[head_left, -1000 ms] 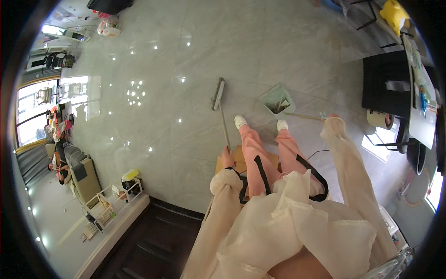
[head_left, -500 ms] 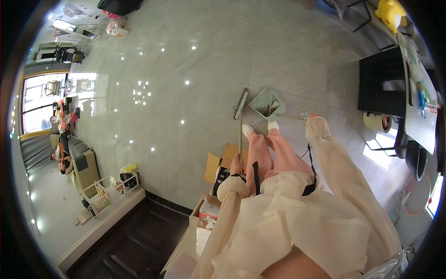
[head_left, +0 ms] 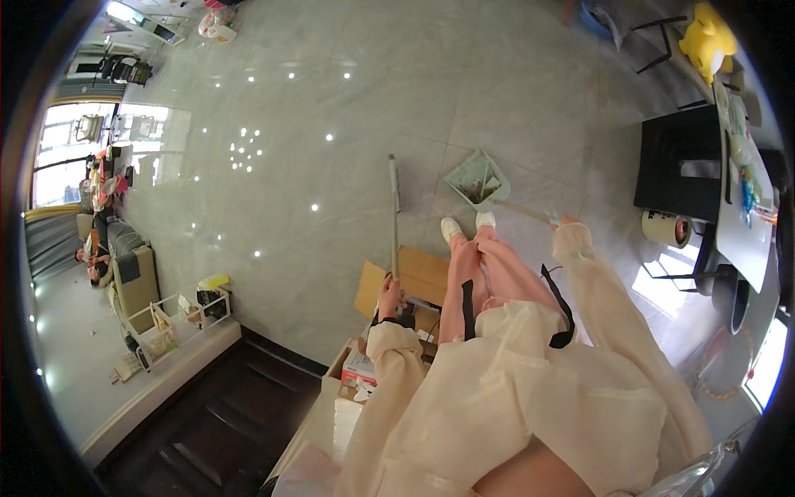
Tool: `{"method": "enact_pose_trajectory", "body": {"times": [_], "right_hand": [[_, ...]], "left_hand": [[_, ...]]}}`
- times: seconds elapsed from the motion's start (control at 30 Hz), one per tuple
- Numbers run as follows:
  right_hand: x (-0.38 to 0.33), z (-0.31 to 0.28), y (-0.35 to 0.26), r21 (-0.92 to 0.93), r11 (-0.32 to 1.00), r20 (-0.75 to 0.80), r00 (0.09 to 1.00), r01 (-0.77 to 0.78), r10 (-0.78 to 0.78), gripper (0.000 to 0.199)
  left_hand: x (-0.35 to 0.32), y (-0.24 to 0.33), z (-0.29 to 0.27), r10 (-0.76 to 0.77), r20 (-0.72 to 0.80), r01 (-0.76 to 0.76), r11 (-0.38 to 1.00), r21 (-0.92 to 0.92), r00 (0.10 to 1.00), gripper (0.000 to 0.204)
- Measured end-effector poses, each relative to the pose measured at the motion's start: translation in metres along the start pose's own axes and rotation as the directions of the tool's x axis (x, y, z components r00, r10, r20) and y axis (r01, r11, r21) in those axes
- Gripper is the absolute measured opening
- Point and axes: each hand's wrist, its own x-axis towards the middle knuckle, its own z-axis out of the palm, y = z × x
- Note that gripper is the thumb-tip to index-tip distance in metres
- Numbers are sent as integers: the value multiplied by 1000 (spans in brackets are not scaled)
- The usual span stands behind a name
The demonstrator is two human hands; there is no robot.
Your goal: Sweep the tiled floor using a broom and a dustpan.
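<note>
My left hand (head_left: 389,295) is closed round the handle of a broom (head_left: 395,240). The narrow grey broom head (head_left: 395,184) is on or just above the floor, left of the dustpan and apart from it; which of the two I cannot tell. My right hand (head_left: 568,223), mostly covered by a cream sleeve, grips the end of the long dustpan handle (head_left: 527,212). Beyond my white shoes, the pale green dustpan (head_left: 458,180) rests on the tiles, with dark debris (head_left: 479,189) inside it.
Open cardboard boxes (head_left: 422,277) stand beside my left leg. A dark door (head_left: 207,422) and a white rack (head_left: 190,311) are at lower left. To the right are a black cabinet (head_left: 675,161), a white table (head_left: 749,224) and a bin (head_left: 665,229). Someone sits by the sofa (head_left: 137,286).
The broom and my left hand have moved left, taking the broom head farther from the dustpan. My right hand still holds the dustpan handle. The view has shifted slightly.
</note>
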Motion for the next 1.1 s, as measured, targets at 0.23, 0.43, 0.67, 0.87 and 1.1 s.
{"method": "enact_pose_trajectory", "body": {"times": [0.23, 0.43, 0.67, 0.87, 1.1], "right_hand": [[1, 14, 38, -144, 989, -127, 992, -33, 15, 38], [-28, -9, 49, -289, 954, -236, 972, -76, 6, 44], [-44, -67, 29, -477, 877, -76, 997, -66, 34, 42], [-13, -61, 102, -390, 910, -155, 984, -138, 83, 41], [36, -34, 193, -253, 952, -197, 972, -175, 126, 39]], "left_hand": [[32, -3, -29, 55, -112, -64, 995, -77, 992, 45], [50, -4, -52, -2, -151, -18, 991, -131, 988, 43], [48, -27, -45, -18, -189, -3, 994, -109, 982, 31], [42, -37, 7, 10, -152, -17, 999, -42, 988, 24], [28, -60, 95, 19, -228, -39, 996, -85, 974, 33]]}}
